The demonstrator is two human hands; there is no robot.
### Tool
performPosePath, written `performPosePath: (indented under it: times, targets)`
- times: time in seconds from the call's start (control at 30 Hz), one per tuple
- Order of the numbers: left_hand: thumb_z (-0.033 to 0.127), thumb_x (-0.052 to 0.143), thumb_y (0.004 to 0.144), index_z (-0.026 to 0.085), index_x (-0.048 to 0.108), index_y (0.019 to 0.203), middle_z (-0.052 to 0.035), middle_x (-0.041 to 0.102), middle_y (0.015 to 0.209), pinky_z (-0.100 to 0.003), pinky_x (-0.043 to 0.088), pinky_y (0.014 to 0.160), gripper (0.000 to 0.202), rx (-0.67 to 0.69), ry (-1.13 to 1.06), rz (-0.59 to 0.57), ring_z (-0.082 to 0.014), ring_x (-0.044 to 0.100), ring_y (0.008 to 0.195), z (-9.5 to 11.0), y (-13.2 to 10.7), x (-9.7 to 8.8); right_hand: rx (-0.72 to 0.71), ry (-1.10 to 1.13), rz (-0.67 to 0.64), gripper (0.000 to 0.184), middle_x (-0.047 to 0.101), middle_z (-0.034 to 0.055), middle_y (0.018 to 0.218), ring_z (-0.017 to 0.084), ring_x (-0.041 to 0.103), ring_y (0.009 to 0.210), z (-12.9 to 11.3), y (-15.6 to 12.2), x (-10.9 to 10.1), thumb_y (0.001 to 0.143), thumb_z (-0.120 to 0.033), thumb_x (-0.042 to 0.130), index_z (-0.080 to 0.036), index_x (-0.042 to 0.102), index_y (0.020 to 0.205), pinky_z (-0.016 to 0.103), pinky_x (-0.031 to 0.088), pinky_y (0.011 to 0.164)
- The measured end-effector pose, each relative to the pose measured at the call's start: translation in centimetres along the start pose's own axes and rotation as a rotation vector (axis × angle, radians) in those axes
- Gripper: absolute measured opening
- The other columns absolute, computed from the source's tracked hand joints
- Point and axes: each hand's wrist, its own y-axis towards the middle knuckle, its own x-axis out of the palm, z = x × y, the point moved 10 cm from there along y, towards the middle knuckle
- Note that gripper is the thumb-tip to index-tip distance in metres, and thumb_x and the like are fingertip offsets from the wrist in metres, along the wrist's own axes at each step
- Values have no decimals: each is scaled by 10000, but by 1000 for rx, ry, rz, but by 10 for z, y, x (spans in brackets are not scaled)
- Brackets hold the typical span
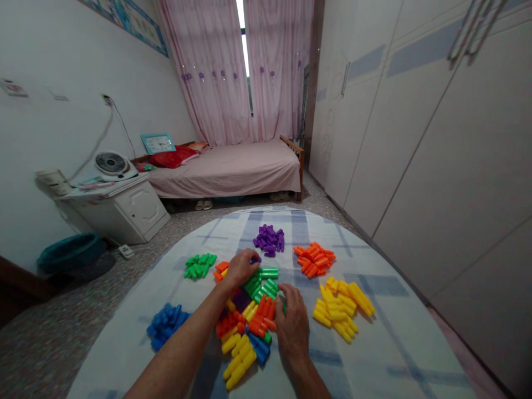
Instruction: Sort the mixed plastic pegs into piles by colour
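Note:
A mixed heap of coloured plastic pegs lies in the middle of a checked cloth. My left hand rests on the heap's far side, fingers curled around a purple peg at its tip. My right hand lies on the heap's right edge, fingers bent down against green and orange pegs. Around the heap sit sorted piles: purple pegs, orange pegs, yellow pegs, green pegs and blue pegs.
The cloth covers a rounded surface in a bedroom. A bed stands at the back under pink curtains. A white cabinet with a small fan is at left. Wardrobe doors line the right wall.

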Motion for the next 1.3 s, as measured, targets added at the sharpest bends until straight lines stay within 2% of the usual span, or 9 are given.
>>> performPosePath:
  times: [0.13,0.3,0.43,0.57,0.7,0.8,0.87,1.03,1.3]
  targets:
    - [252,571,785,160,671,889,-31,685,809,-245,460,687,171,-68,-108,40,-148,619,747,-8,27,-5,4,-12,1,290,622,66,1107,248,553,1044,2,-1,1,830,-238,430,-254,597,1067,391,424,906]
    - [225,592,763,124,685,854,-39,694,761,-232,465,642,165,-138,-197,63,-145,629,704,-11,65,5,3,-3,-17,293,609,72,1112,241,536,1055,2,-1,2,834,-222,418,-235,586,1074,394,405,934]
    - [240,571,790,112,659,1005,-60,699,866,-234,470,661,266,-184,-207,98,-145,632,739,-12,75,3,-7,-22,-34,305,599,75,1120,225,526,1060,0,-1,2,831,-213,414,-199,579,1087,390,395,949]
    - [235,544,808,135,648,1001,-58,683,915,-243,456,708,242,-166,-154,90,-146,616,786,-9,45,-18,-23,-38,-43,309,599,74,1111,216,526,1049,-2,0,2,825,-211,413,-197,579,1085,380,404,937]
    - [240,562,788,180,644,837,-19,647,800,-246,424,679,113,-108,-55,35,-150,583,748,-6,-26,-39,-28,-50,-43,309,596,78,1104,216,521,1046,-3,1,2,827,-210,403,-193,575,1083,382,407,931]
    - [259,550,803,188,627,818,-30,627,821,-263,404,666,106,-67,231,-53,-166,570,765,-6,-77,-39,-32,-55,-45,312,594,82,1103,217,518,1051,-5,1,2,835,-217,393,-190,575,1086,387,404,936]
    - [278,559,808,191,639,821,-50,625,867,-276,403,693,118,-60,359,-118,-189,569,833,-7,-98,-32,-30,-56,-45,316,593,82,1107,218,517,1056,-5,1,2,833,-216,389,-190,576,1087,390,403,937]
    - [359,585,799,202,663,829,-71,629,914,-295,404,727,178,-76,448,-194,-222,566,917,-10,-103,-19,-35,-64,-48,321,592,82,1105,219,517,1052,-6,1,2,829,-205,386,-189,572,1090,389,404,934]
    - [333,618,705,193,590,784,-37,639,795,-274,343,600,163,-199,369,-251,-211,587,768,-18,-98,-12,-22,-89,-67,311,594,71,1098,214,518,1042,-4,1,4,827,-202,398,-191,572,1084,378,404,931]
